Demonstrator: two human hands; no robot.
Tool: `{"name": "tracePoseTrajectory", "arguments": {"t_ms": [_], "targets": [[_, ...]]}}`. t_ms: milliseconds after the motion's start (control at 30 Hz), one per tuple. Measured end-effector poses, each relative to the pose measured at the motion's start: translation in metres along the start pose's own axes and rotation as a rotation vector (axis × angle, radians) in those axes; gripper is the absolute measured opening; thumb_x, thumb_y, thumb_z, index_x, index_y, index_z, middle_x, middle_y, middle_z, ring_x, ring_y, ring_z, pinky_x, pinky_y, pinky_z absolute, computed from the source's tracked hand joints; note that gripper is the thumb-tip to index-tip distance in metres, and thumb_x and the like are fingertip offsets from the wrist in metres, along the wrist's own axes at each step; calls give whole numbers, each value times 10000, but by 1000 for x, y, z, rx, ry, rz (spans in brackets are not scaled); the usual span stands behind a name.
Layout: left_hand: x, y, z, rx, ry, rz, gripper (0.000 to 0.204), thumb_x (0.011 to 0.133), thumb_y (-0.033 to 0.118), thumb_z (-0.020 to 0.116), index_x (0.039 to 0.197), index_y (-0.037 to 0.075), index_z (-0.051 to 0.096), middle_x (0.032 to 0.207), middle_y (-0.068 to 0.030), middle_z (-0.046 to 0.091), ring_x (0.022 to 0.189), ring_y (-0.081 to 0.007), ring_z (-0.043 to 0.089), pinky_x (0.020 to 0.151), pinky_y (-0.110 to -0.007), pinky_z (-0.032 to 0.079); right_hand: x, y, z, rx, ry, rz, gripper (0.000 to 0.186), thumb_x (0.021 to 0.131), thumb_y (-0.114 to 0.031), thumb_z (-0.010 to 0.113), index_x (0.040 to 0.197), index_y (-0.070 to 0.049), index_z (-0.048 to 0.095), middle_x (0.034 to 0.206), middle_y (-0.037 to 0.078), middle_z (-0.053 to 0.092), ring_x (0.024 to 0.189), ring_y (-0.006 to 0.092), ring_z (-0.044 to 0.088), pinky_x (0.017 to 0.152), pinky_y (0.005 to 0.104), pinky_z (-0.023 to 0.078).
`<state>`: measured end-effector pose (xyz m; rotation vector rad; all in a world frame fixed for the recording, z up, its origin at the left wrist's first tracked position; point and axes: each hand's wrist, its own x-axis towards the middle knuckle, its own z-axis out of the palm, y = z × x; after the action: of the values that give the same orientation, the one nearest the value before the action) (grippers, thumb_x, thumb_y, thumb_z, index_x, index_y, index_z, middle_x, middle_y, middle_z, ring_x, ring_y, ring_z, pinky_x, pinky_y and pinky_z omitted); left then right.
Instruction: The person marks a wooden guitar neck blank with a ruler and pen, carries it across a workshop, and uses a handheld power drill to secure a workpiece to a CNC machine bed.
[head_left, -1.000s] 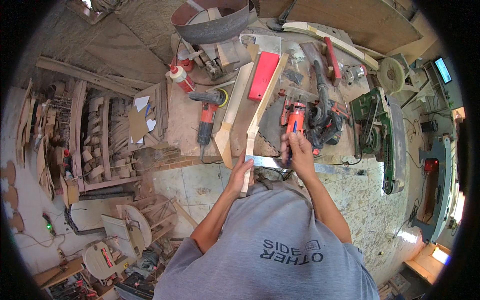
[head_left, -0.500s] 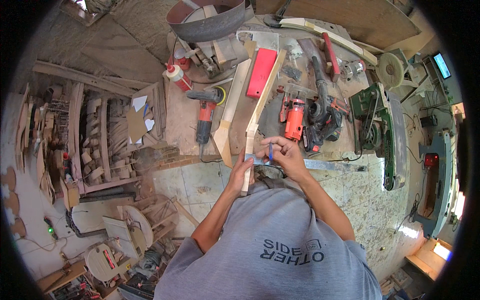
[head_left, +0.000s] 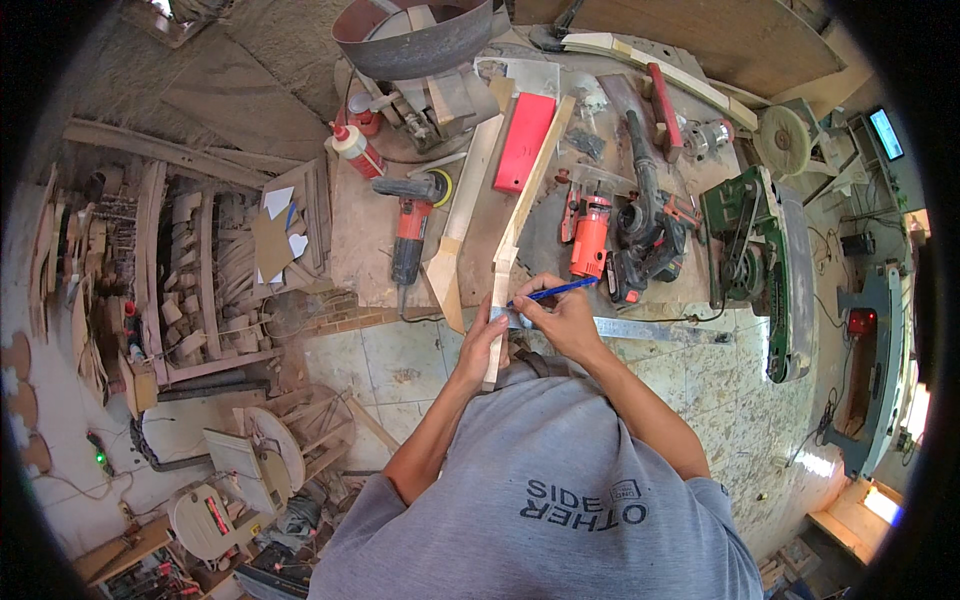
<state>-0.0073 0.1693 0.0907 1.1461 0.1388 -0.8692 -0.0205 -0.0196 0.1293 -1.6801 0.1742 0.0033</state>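
Observation:
My left hand is wrapped around the lower end of a long, angled pale wood piece, whose far part rests on the workbench. Across that wood lies a metal ruler, pressed on by my left thumb and stretching off to the right beneath my other hand. A blue pen is pinched in my right hand, its tip at the wood's right edge beside the ruler. Whether the tip touches the wood is too small to tell.
On the workbench lie an angle grinder, a second shaped wood piece, a red block, an orange router and a cordless blower. A glue bottle stands left; a green belt sander sits right.
The blue pen has swung from upright to slanting, and its tip now reaches the wood. My right hand has shifted slightly and turned; my left hand stays on the wood and ruler.

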Motion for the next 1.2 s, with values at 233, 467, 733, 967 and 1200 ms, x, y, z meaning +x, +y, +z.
{"name": "tracePoseTrajectory", "arguments": {"t_ms": [233, 467, 733, 967, 1200], "targets": [[1, -1, -1, -13, 1, 5, 683, 1029, 265, 537, 1630, 108, 254, 1088, 0, 588, 767, -50, 514, 632, -211, 417, 2, 0, 3, -1, -19, 83, 101, 942, -96, 741, 963, -11, 691, 841, -13, 658, 736, 43, 583, 641, 224, 469], [3, -2, 0, 23, 39, 17, 685, 1025, 286, 527, 1621, 70, 267, 1326, -64, 550, 1078, -117, 525, 915, -241, 417, 3, -1, 5, -5, -23, 90, 102, 942, -101, 736, 952, -9, 693, 825, -9, 662, 712, 41, 577, 623, 225, 467], [3, -2, 0, 37, 44, 25, 698, 1017, 289, 532, 1616, 46, 267, 1406, -90, 517, 1207, -157, 496, 1031, -270, 379, 2, -5, 4, -38, -19, 57, 116, 946, -119, 730, 949, -6, 704, 806, -13, 663, 703, 51, 578, 617, 233, 465], [3, -4, -1, 52, 56, 25, 694, 1018, 283, 529, 1621, 62, 267, 1391, -96, 522, 1191, -155, 511, 1009, -267, 388, 3, 0, 7, -33, 3, 31, 130, 946, -122, 727, 954, 6, 707, 802, -4, 668, 703, 50, 578, 618, 236, 468], [0, 3, 2, -25, 11, -17, 691, 1022, 282, 544, 1627, 125, 248, 913, 9, 543, 598, -56, 472, 489, -231, 365, 2, -3, 6, -74, 12, 23, 142, 936, -127, 719, 948, 14, 712, 816, 19, 685, 719, 73, 605, 637, 256, 485]]}}
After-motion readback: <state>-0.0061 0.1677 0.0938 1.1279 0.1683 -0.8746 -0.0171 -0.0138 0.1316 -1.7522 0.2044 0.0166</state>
